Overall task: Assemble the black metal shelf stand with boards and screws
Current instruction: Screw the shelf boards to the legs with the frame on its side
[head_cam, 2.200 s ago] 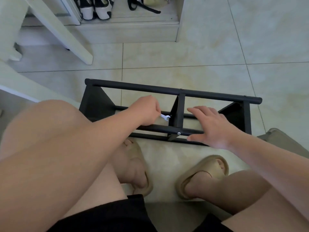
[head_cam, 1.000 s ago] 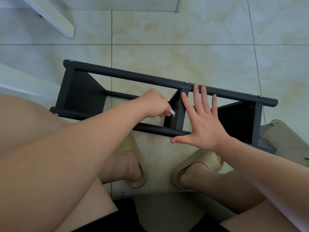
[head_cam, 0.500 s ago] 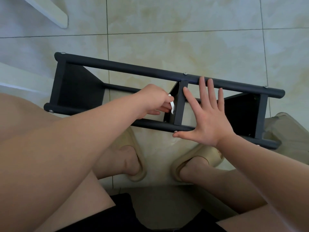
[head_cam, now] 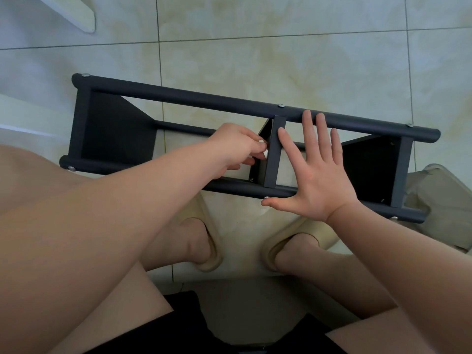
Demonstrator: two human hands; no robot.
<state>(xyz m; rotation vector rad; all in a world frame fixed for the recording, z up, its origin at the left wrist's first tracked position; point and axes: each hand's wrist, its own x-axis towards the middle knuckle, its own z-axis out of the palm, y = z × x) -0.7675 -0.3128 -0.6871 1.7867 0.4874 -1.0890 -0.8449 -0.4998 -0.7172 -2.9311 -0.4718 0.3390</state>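
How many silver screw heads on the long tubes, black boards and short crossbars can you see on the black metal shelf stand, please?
Round silver screw heads on the long black metal tubes: 6
Flat black boards: 3
Short black metal crossbars: 3
Total: 12

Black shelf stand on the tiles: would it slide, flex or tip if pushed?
Probably stiff: the shelf stand has tubes screwed to cross boards. It would likely slide on the glossy floor tiles. Lying low and long, tipping seems unlikely.
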